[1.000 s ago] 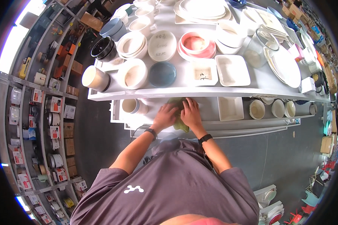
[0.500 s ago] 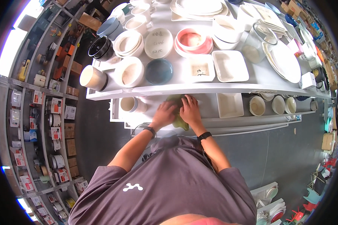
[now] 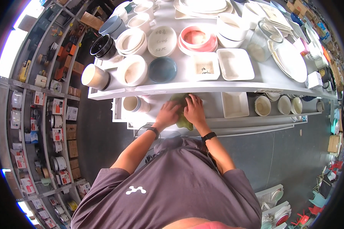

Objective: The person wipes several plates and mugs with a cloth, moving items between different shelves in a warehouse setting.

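Note:
A crumpled green cloth (image 3: 184,123) lies on the lower shelf (image 3: 156,105) under the front lip of the upper one, its near end hanging over the edge. My left hand (image 3: 169,114) holds its left side with curled fingers, the tips blurred against the fabric. From the right, my right hand (image 3: 195,111) grips the same cloth, fingers bent over it. Part of the cloth is hidden beneath both hands. Left of them stands a pale cup (image 3: 133,104); to their right sits a deep white rectangular dish (image 3: 235,105).
Above my hands, the upper shelf (image 3: 172,90) carries bowls, plates and a glass jar (image 3: 264,41) close to its edge. Several small bowls (image 3: 262,106) stand farther right below. Storage racks (image 3: 46,91) with boxes line the left side.
Both hands stay on the cloth, which shows only a slight shift in its folds. The whole view has moved a little.

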A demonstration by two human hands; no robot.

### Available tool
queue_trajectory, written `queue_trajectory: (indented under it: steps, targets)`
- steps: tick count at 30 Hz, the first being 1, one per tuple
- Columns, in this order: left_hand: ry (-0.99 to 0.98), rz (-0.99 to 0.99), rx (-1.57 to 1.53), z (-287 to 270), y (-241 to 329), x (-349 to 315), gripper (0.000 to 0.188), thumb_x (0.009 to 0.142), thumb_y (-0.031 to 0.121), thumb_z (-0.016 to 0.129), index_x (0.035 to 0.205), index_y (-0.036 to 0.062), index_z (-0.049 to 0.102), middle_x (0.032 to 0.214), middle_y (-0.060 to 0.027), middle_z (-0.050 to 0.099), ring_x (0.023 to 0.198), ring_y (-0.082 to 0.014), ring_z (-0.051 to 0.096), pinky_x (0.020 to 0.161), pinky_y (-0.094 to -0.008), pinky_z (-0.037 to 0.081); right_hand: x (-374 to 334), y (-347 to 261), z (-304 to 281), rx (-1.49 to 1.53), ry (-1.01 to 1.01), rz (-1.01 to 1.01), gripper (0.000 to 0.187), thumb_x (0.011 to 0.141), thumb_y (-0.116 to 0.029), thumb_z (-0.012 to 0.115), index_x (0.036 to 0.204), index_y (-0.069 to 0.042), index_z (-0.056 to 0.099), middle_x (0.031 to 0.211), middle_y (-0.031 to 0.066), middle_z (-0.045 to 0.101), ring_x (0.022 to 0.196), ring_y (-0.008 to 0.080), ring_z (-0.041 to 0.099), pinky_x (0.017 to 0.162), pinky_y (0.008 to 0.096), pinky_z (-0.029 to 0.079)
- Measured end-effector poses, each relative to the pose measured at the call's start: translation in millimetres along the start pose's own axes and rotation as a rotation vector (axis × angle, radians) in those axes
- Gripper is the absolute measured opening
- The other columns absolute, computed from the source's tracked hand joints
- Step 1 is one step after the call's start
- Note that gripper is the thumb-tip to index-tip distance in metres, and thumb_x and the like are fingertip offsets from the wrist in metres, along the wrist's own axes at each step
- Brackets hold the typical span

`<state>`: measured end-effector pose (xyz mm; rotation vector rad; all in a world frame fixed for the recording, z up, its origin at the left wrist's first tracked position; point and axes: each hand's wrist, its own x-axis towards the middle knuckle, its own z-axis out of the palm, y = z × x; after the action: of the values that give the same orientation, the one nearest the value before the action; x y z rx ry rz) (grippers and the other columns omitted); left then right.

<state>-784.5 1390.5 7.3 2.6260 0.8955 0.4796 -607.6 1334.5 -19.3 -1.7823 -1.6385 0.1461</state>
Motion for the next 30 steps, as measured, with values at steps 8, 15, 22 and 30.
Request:
queue_trajectory:
  steps: [8, 15, 22, 30]
  targets:
    - [0.008, -0.006, -0.008, -0.4, 0.3, 1.3, 0.044, 0.074, 0.011, 0.057, 0.118, 0.0113, 0.063, 0.129, -0.0128, 0.055, 0.119, -0.0373, 0.051, 0.104, -0.0477, 0.044, 1.1, 0.7, 0.9, 0.019, 0.010, 0.007, 0.040, 0.078, -0.011, 0.061, 0.116, -0.001, 0.060, 0.131, 0.0171, 0.054, 0.123, 0.0386, 0.049, 0.106, 0.0527, 0.040]
    - [0.014, -0.008, -0.015, -1.0, 1.4, 2.3, 0.045, 0.073, 0.012, 0.058, 0.118, 0.0128, 0.063, 0.128, -0.0114, 0.056, 0.119, -0.0372, 0.051, 0.104, -0.0473, 0.044, 1.4, 1.3, -0.6, 0.010, -0.018, 0.014, 0.040, 0.078, -0.011, 0.061, 0.117, -0.001, 0.060, 0.131, 0.0171, 0.054, 0.122, 0.0392, 0.049, 0.106, 0.0529, 0.040]
    - [0.011, 0.001, -0.007, 0.8, -0.9, -0.1, 0.046, 0.073, 0.012, 0.059, 0.118, 0.0127, 0.063, 0.128, -0.0111, 0.056, 0.118, -0.0373, 0.051, 0.104, -0.0470, 0.044, -0.3, 0.9, 0.1, -0.004, -0.003, 0.020, 0.039, 0.079, -0.012, 0.061, 0.117, -0.002, 0.061, 0.132, 0.0166, 0.054, 0.123, 0.0390, 0.049, 0.106, 0.0522, 0.040]
    - [0.081, 0.054, 0.010, 1.7, -1.9, -3.8, 0.030, 0.087, 0.013, 0.060, 0.116, 0.0103, 0.064, 0.124, -0.0119, 0.058, 0.112, -0.0368, 0.054, 0.098, -0.0466, 0.046, -0.1, 7.3, 10.7, 0.023, 0.049, 0.019, 0.026, 0.082, -0.009, 0.065, 0.109, -0.006, 0.065, 0.112, 0.0128, 0.059, 0.105, 0.0356, 0.056, 0.091, 0.0490, 0.047]
